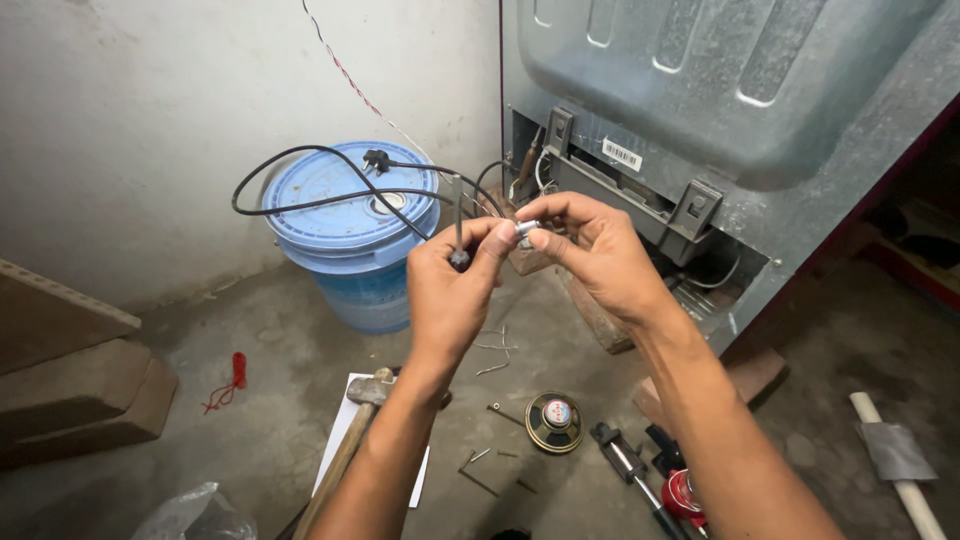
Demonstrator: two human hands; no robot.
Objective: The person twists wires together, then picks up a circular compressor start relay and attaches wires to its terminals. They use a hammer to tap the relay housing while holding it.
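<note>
You've got one small white barcode sticker point(622, 154) on the grey appliance back panel point(740, 90), rectangular and slightly tilted, just above the panel's lower bracket. Below the panel on the floor, a round speaker point(555, 421) carries a red-white centre label.

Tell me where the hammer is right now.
In the head view the hammer lies on the floor at lower left, its head on a white sheet, just under the left forearm.
</note>
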